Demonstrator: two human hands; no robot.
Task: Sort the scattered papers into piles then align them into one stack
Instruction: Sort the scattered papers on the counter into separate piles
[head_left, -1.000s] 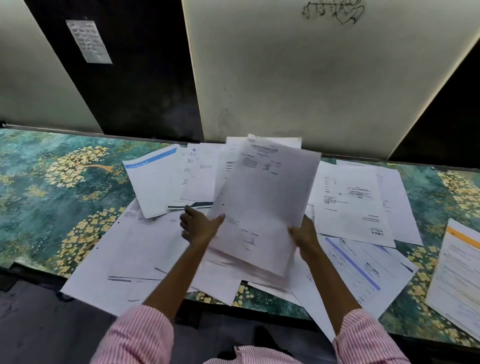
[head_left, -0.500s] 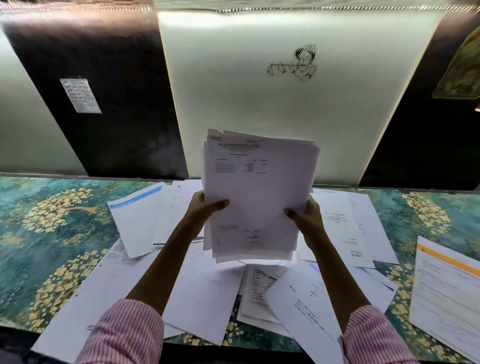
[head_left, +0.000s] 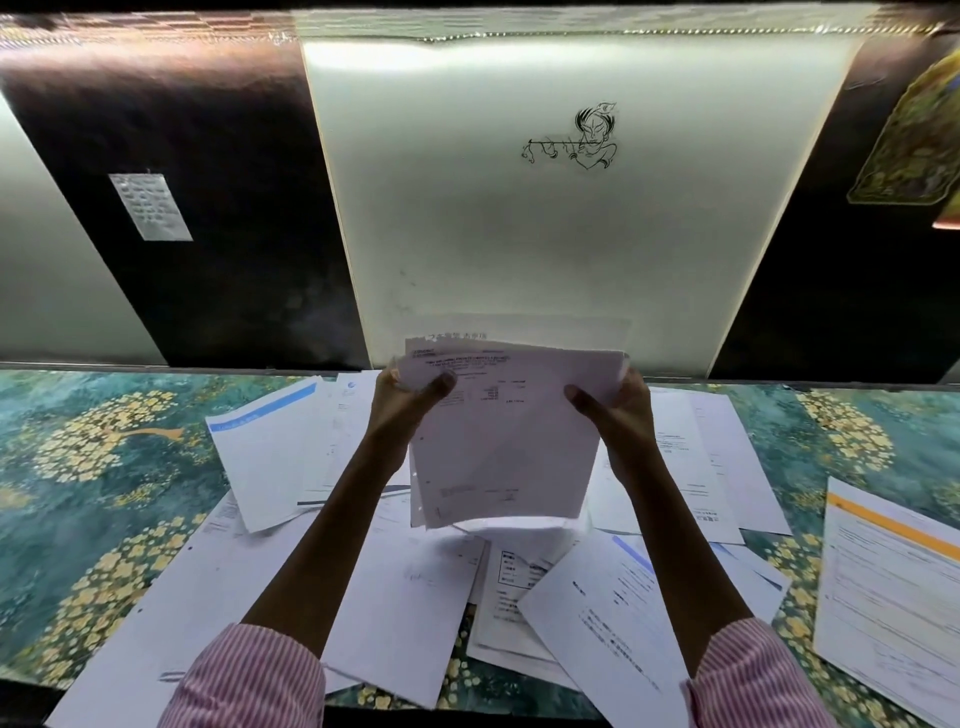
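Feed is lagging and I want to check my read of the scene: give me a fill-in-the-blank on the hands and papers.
The left hand and the right hand each hold the bundle of papers, so ____ hands are occupied.
The sheet at the right end of the table has a stripe coloured ____.
The leftmost sheet along the back edge has a top stripe coloured ____.
Missing words: both; orange; blue.

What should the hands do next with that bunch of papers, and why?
Probably tap the bottom edge of the bundle on the table to even it. The left hand and right hand each grip one side of the upright bundle, and its sheets look staggered at top and bottom.
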